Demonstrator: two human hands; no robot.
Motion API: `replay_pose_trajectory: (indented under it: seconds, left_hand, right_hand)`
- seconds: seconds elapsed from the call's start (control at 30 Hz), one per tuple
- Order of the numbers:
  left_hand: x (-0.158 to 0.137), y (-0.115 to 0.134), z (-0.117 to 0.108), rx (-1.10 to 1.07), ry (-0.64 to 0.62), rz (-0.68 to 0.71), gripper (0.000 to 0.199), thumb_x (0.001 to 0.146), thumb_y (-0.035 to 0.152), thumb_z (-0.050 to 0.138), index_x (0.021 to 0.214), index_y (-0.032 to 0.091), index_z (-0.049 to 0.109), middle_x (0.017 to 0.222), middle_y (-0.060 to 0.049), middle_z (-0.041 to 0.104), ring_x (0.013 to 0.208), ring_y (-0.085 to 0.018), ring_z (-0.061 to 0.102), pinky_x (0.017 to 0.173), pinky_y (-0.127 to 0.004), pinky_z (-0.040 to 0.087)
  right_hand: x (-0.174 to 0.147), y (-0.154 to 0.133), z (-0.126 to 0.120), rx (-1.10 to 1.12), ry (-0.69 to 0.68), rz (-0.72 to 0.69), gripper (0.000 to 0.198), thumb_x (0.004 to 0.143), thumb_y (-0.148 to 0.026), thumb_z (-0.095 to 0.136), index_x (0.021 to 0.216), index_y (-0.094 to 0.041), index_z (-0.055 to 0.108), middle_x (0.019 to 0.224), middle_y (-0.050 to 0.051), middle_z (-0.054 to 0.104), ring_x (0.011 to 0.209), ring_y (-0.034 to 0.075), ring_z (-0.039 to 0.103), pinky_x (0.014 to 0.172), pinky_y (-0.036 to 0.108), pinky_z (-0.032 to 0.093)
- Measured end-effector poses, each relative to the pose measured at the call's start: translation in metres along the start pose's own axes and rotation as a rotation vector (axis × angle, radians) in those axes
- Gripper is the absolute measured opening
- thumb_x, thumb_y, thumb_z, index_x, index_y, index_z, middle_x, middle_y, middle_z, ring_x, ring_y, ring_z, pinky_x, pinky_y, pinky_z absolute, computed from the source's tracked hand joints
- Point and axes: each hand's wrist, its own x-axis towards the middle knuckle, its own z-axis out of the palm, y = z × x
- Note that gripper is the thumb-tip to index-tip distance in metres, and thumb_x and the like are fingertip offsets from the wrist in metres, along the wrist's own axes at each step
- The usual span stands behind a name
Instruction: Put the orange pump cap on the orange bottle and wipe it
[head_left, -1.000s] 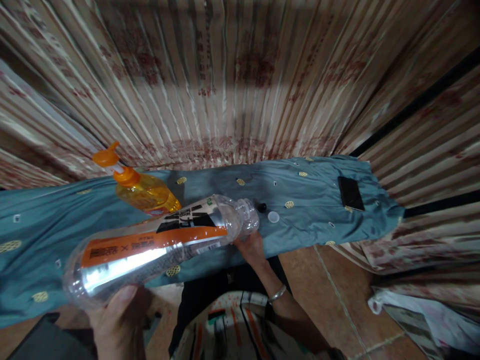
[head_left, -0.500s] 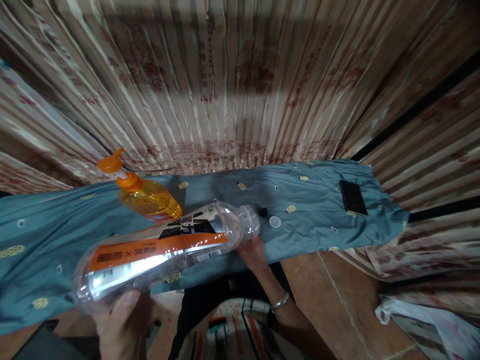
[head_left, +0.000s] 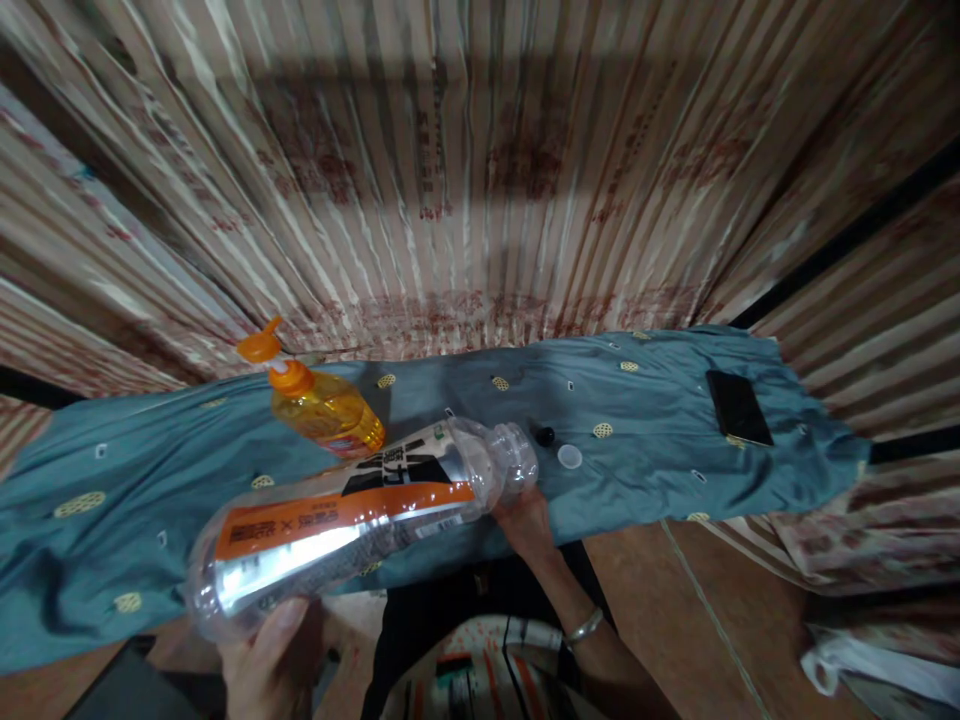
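A large clear plastic bottle (head_left: 345, 510) with an orange, white and black label lies sideways in front of me, its open neck pointing right. Its base end rests in my left hand (head_left: 274, 640), which is closed around it with the thumb on the near side. My right hand (head_left: 527, 522) grips the bottle from below near the neck; its fingers are mostly hidden behind the plastic. Just beyond the mouth, a small black object (head_left: 544, 436) and a round whitish cap-like disc (head_left: 570, 457) lie on the cloth.
Behind the bottle, a pump bottle (head_left: 326, 410) of yellow-orange liquid stands on the teal patterned cloth (head_left: 465, 390). A dark phone (head_left: 739, 408) lies at the right end. Striped curtains (head_left: 480, 200) hang behind and beside the narrow table. A white plastic bag (head_left: 877, 665) is at lower right.
The whole view has shifted, so everything sits slightly farther right and lower. Both hands keep the same hold on the bottle, with little other visible movement.
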Motion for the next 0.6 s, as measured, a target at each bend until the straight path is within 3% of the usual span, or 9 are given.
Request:
replay_pose_trajectory:
  seconds: [0.1,0.23,0.37,0.6]
  left_hand:
    - [-0.004,0.001,0.003,-0.041,0.083,0.01,0.06,0.06,0.044,0.089,0.114,0.026,0.072,0.117,-0.006,0.07,0.1,-0.023,0.07,0.071,-0.027,0.062]
    - [-0.013,0.014,0.011,-0.041,-0.028,-0.017,0.062,0.067,0.039,0.089,0.123,0.027,0.066,0.14,-0.005,0.062,0.114,-0.02,0.066,0.083,-0.02,0.058]
    - [-0.016,0.02,0.015,-0.063,-0.025,-0.023,0.06,0.071,0.036,0.089,0.124,0.026,0.065,0.14,-0.003,0.061,0.118,-0.017,0.064,0.091,-0.019,0.056]
    - [-0.011,0.02,0.018,-0.117,-0.075,0.045,0.076,0.059,0.05,0.099,0.124,0.027,0.068,0.129,-0.005,0.068,0.122,-0.021,0.063,0.096,-0.022,0.055]
  right_hand:
    - [0.0,-0.001,0.0,0.022,-0.006,-0.009,0.043,0.083,-0.04,0.075,0.122,-0.022,0.07,0.114,0.013,0.079,0.111,0.034,0.076,0.099,0.057,0.063]
    - [0.0,-0.001,0.0,0.016,0.0,-0.012,0.044,0.082,-0.041,0.076,0.122,-0.023,0.07,0.114,0.013,0.079,0.11,0.036,0.076,0.098,0.062,0.062]
    - [-0.001,0.001,0.0,0.032,-0.015,0.001,0.044,0.083,-0.042,0.074,0.123,-0.024,0.07,0.118,0.013,0.079,0.107,0.034,0.077,0.096,0.059,0.064]
    - [0.0,0.0,-0.001,0.01,-0.028,-0.003,0.043,0.083,-0.042,0.074,0.121,-0.022,0.07,0.126,0.016,0.077,0.117,0.037,0.074,0.103,0.064,0.059]
